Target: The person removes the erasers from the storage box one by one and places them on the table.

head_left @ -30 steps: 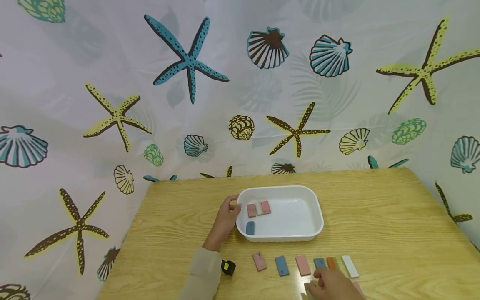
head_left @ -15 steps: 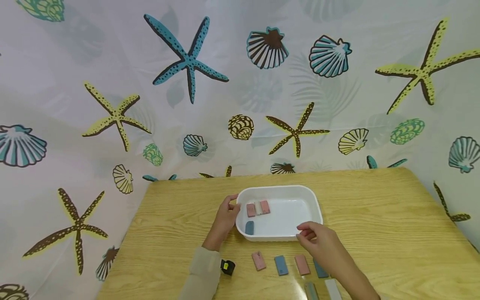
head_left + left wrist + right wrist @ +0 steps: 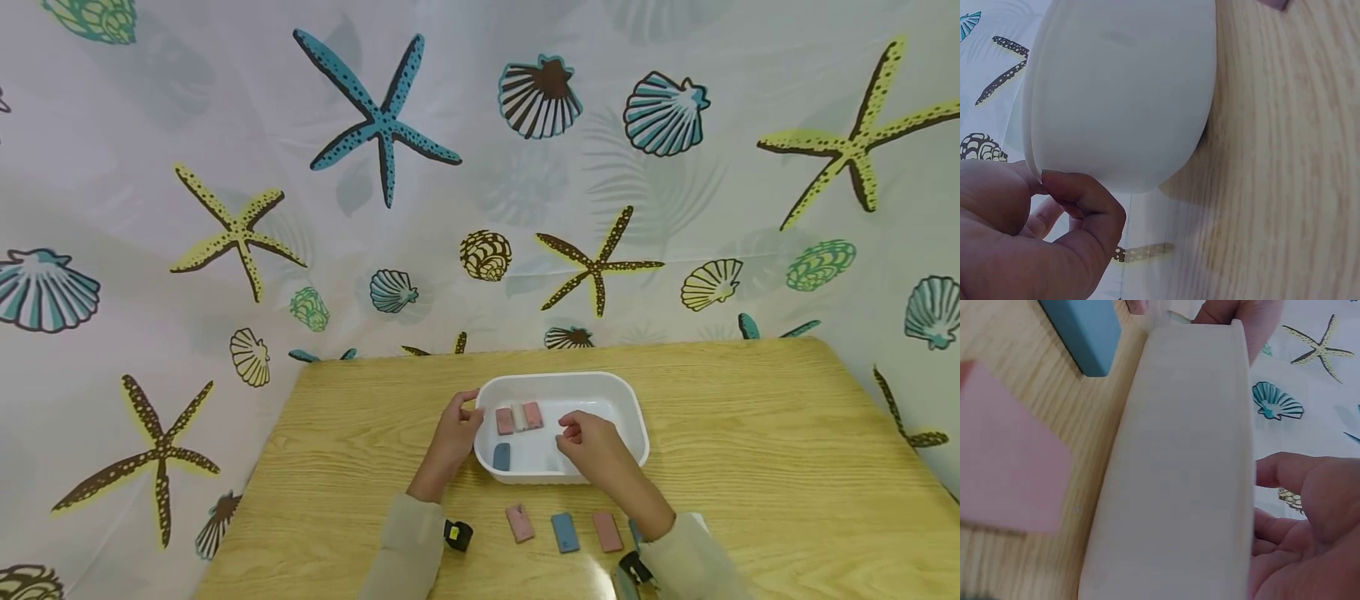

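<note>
My left hand (image 3: 455,429) pinches the left rim of a white plastic tray (image 3: 637,408); the left wrist view shows finger and thumb (image 3: 1085,194) at the rim. Inside the tray's left side lie two pink erasers, one at the far left (image 3: 504,421), with a whitish piece (image 3: 519,417) between them. A blue eraser (image 3: 502,456) lies in the near left corner. My right hand (image 3: 592,446) is over the tray's inside, fingers bent toward the thumb. In the right wrist view the tray wall hides its fingertips, and I cannot tell whether it holds anything.
In front of the tray, a row holds a pink eraser (image 3: 519,522), a blue one (image 3: 565,532) and another pink one (image 3: 607,532). More pieces lie partly under my right sleeve (image 3: 693,558). A patterned cloth (image 3: 420,250) hangs behind the wooden table (image 3: 360,433).
My right hand has moved from the pieces at the front right, up past the tray's near rim, and inward to the left. My left hand has stayed at the tray's left rim.
</note>
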Action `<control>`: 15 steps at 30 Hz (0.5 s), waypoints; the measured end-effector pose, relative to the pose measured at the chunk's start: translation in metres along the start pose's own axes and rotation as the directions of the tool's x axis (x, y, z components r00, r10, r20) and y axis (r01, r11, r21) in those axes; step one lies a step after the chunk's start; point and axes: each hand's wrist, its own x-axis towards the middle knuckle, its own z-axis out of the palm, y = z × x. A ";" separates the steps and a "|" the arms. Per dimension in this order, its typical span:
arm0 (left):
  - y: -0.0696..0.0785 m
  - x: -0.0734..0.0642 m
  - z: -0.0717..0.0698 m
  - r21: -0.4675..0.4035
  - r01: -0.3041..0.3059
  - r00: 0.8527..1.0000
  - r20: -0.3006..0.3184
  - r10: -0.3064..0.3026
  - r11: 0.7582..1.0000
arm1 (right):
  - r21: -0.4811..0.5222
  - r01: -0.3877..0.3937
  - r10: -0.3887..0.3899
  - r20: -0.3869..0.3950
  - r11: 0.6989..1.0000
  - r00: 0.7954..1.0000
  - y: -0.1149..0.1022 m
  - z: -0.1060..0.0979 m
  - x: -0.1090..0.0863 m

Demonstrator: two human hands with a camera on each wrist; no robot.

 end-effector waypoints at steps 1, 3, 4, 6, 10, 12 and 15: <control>0.000 0.000 0.000 -0.001 0.000 1.000 0.001 0.000 1.000 | -0.005 -0.009 0.009 0.000 1.000 1.000 0.000 0.003 0.003; 0.001 -0.001 0.000 -0.005 -0.002 1.000 0.004 0.002 1.000 | -0.015 -0.019 0.019 -0.006 1.000 1.000 0.000 0.007 0.009; 0.001 -0.001 0.000 -0.006 -0.001 1.000 0.005 0.001 1.000 | -0.018 -0.020 0.020 -0.009 1.000 1.000 0.000 0.009 0.012; 0.002 -0.001 0.001 -0.007 -0.004 1.000 0.005 0.004 1.000 | -0.017 -0.029 0.029 -0.012 0.999 1.000 0.000 0.012 0.016; 0.001 -0.001 0.000 -0.006 -0.018 1.000 0.001 0.018 1.000 | -0.017 -0.027 0.027 -0.028 0.999 0.999 0.002 0.017 0.026; 0.000 -0.001 0.000 -0.002 -0.017 1.000 -0.003 0.017 1.000 | -0.015 -0.031 0.031 -0.025 0.999 0.999 0.003 0.020 0.031; -0.001 -0.001 0.000 0.003 -0.010 1.000 -0.006 0.010 1.000 | -0.020 -0.046 0.046 -0.020 0.999 0.999 0.008 0.028 0.037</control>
